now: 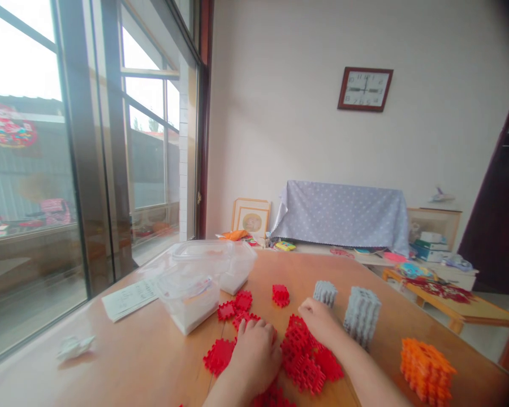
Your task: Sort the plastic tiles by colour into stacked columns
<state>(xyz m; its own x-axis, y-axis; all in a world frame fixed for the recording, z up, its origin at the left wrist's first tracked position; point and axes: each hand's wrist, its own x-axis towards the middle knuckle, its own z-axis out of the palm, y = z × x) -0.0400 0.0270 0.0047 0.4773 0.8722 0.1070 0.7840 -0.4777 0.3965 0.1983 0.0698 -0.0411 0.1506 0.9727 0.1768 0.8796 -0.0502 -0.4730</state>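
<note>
Both my hands rest on a scatter of flat red interlocking tiles (305,362) on the wooden table (144,350). My left hand (254,353) lies palm down with its fingers curled onto the red tiles near the middle. My right hand (320,319) is just to its right, its fingers bent down onto the pile; whatever they grip is hidden. A small red cube (280,295) of joined tiles stands just beyond the hands. Two grey tile blocks stand to the right, a small one (324,292) and a taller one (362,314).
An orange tile block (426,370) sits at the table's right edge. Clear plastic boxes (199,282) and a printed sheet (129,298) lie left of the hands, and a crumpled wrapper (74,346) at far left. A low table (458,299) stands beyond.
</note>
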